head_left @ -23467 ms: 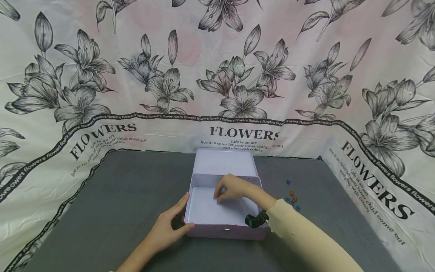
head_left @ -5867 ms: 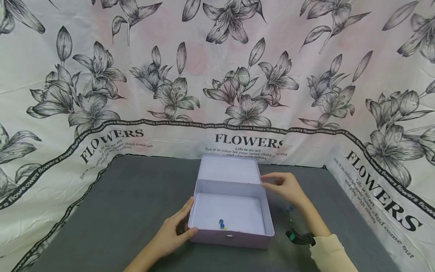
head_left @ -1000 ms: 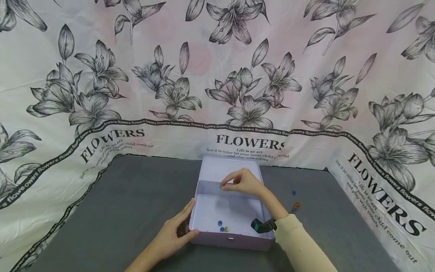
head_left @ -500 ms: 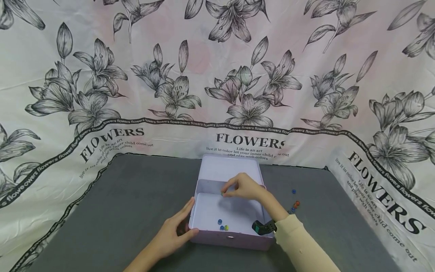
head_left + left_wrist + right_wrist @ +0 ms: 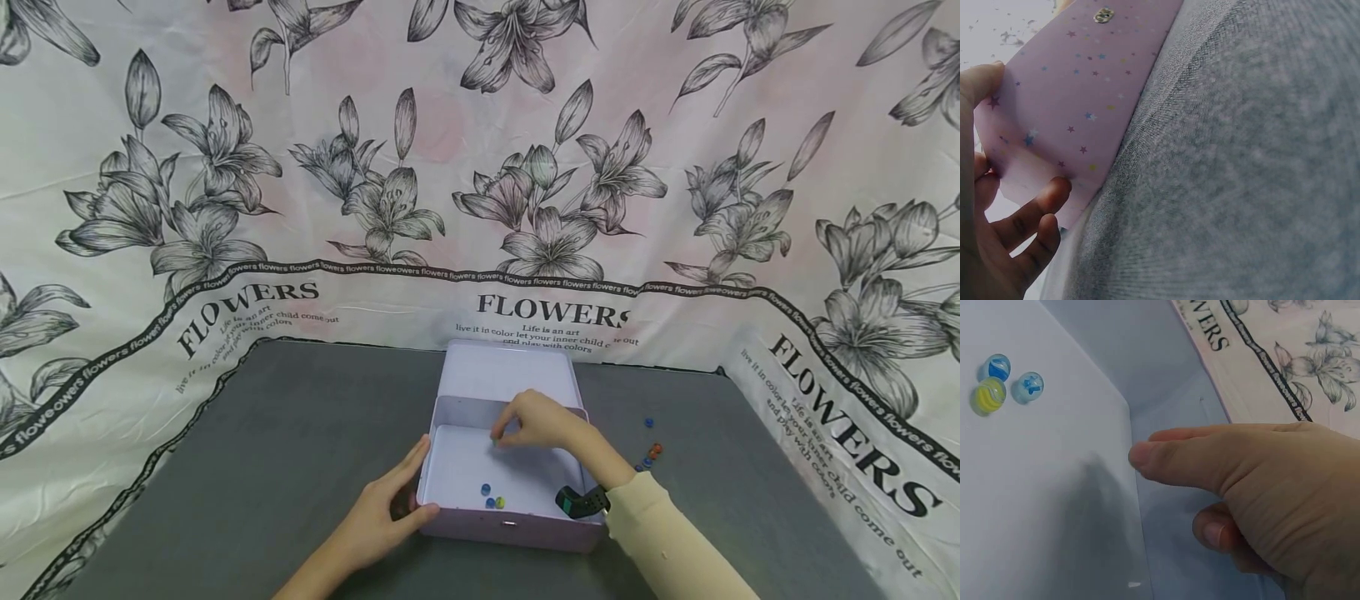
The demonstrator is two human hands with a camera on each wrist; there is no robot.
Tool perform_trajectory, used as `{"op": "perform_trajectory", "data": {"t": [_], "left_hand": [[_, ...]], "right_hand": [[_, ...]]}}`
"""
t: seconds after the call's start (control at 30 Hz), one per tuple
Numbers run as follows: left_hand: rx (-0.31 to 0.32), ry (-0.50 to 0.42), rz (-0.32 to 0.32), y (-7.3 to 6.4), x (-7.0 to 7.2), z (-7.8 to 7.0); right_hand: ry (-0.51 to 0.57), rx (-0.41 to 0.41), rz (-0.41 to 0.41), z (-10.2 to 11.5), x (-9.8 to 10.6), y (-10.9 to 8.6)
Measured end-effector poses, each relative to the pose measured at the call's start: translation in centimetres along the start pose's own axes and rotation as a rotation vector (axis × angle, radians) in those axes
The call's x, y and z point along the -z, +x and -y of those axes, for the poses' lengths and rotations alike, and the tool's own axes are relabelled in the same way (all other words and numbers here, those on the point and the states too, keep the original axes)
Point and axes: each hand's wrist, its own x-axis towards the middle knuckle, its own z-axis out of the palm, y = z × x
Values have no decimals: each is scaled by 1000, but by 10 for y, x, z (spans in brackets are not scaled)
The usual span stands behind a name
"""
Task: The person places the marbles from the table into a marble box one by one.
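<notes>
a white cloth printed with grey lilies (image 5: 330,50) hangs behind a dark grey, cloth-covered bench (image 5: 322,425), on which a lilac, rectangular, star-printed box (image 5: 465,523) stands with its pale hinged lid (image 5: 510,371) laid back, its wider side running left to right. the left hand (image 5: 386,504) is spread at the box's front left corner, thumb at the front wall, fingers along the side. the right hand (image 5: 536,419) reaches in over the right wall, thumb and finger together at the tips; whether they pinch anything i cannot tell. a black band (image 5: 581,502) sits on that wrist. two clear glass marbles with blue swirls (image 5: 999,366) and one glass marble with yellow swirls (image 5: 988,395) lie on the box floor, straight toward the person from the right fingertips, near the front wall. the small blue and orange round pieces (image 5: 656,449) lie on the bench beyond the box's right wall, nearer the right hand.
</notes>
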Motion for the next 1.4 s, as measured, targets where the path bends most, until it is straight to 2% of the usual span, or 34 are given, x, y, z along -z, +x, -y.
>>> {"op": "perform_trajectory", "data": {"t": [0.1, 0.2, 0.33, 0.5, 0.6, 0.83, 0.93, 1.1, 1.23, 1.4], "left_hand": [[9, -1, -2, 0, 1, 0], [9, 0, -11, 0, 1, 0], [-10, 1, -17, 0, 0, 1], [21, 5, -9, -1, -1, 2], [16, 15, -10, -2, -2, 3], [3, -12, -12, -1, -2, 3], [-15, -3, -28, -1, -3, 4], [-2, -19, -22, -1, -3, 4], [11, -33, -9, -1, -4, 3], [8, -30, -13, 0, -4, 3]], "right_hand": [[-26, 1, 5, 1, 0, 1], [-1, -1, -10, 1, 3, 1], [120, -31, -52, 0, 9, -2], [237, -74, -158, -3, 24, -18], [272, -102, -243, -4, 33, -35], [319, -232, -435, -14, 48, -79], [337, -274, -523, -24, 47, -98], [395, -343, -671, -42, 35, -132], [447, -377, -731, -55, 26, -157], [473, -384, -750, -69, 16, -184]]}}
